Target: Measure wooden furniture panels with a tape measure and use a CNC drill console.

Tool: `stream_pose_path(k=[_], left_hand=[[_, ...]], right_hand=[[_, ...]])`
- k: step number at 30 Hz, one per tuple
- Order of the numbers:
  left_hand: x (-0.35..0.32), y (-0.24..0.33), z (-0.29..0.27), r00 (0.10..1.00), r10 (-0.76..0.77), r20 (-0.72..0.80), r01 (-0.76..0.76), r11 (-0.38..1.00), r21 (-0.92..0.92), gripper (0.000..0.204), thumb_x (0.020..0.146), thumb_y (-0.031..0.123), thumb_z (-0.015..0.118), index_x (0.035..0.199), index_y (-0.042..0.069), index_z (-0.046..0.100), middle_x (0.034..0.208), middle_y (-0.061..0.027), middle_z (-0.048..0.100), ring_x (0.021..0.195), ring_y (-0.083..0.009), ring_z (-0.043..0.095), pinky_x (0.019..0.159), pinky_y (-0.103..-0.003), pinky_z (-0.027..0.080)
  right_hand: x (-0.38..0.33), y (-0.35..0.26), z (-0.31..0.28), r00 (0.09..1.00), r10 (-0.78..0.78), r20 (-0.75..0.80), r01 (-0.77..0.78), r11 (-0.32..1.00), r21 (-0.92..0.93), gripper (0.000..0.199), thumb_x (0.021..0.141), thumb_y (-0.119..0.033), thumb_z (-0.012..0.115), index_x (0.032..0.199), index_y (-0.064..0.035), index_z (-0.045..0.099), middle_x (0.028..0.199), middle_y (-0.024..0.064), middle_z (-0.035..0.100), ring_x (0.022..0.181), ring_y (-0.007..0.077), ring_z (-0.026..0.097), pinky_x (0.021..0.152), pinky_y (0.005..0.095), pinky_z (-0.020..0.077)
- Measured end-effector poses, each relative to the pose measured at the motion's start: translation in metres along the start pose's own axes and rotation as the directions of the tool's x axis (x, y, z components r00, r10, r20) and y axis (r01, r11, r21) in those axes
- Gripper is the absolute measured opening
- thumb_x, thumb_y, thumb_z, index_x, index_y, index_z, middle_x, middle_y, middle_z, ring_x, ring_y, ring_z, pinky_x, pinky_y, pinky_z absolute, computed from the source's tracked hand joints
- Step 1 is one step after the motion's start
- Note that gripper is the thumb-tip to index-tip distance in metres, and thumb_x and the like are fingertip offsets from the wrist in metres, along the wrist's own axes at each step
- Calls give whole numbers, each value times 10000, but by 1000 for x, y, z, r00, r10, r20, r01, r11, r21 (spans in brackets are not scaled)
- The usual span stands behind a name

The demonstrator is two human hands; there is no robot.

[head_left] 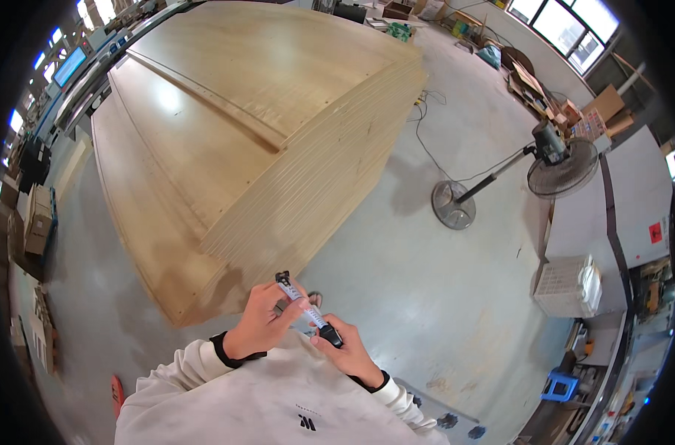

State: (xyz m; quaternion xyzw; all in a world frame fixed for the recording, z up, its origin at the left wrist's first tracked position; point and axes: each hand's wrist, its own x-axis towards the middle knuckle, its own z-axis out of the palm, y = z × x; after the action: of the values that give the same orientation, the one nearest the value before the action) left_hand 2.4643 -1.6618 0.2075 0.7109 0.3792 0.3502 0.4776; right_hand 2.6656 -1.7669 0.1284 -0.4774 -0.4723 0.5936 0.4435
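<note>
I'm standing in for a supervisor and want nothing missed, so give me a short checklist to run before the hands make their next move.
1. Left hand on the slim tool: ok, fingers and thumb are at its upper part.
2. Right hand on the tool's black lower end: ok, gripped.
3. Tool's exact type and setting: cannot tell, too small and partly covered.
4. Fan standing on its base: ok, it rests on the floor.
5. Floor free of loose cords: not ok, a dark cord trails between the wooden panel stack and the fan.
</note>
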Motion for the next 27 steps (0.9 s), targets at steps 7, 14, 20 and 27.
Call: stream_pose_path(k=[7, 14, 20, 27], left_hand=[[112, -29, 51, 1000, 25, -14, -28, 974, -223, 96, 1066, 55, 707, 1025, -10, 763, 840, -76, 705, 691, -156, 595, 690, -307, 503], [259, -40, 71, 992, 94, 89, -73, 975, -211, 60, 963, 27, 809, 1016, 4, 792, 880, -92, 760, 729, -227, 665, 686, -342, 544], [338, -53, 95, 996, 24, 89, -20, 999, -48, 190, 857, -18, 851, 1038, 35, 837, 859, -92, 728, 754, -227, 687, 689, -357, 542], [435, -66, 136, 975, -156, -158, 186, 962, 197, 136, 910, 128, 852, 989, 64, 763, 899, -89, 716, 830, -324, 707, 731, -438, 560]], right_hand=[[58, -4, -107, 989, 149, -12, -149, 986, -73, 190, 1029, -91, 789, 1175, -23, 688, 820, 5, 571, 743, 87, 512, 687, 274, 458], [155, -44, -230, 983, 150, -103, -172, 951, -257, 182, 979, 10, 749, 1148, -3, 684, 959, 103, 638, 835, 205, 606, 770, 332, 506], [264, -82, -305, 987, -95, 128, 139, 907, -397, 239, 946, -1, 788, 1169, -30, 707, 1051, 151, 641, 889, 371, 653, 814, 404, 542], [404, -104, -388, 874, -71, 480, 313, 840, -444, 285, 880, -11, 790, 1148, -38, 695, 1106, 180, 650, 989, 445, 677, 823, 503, 551]])
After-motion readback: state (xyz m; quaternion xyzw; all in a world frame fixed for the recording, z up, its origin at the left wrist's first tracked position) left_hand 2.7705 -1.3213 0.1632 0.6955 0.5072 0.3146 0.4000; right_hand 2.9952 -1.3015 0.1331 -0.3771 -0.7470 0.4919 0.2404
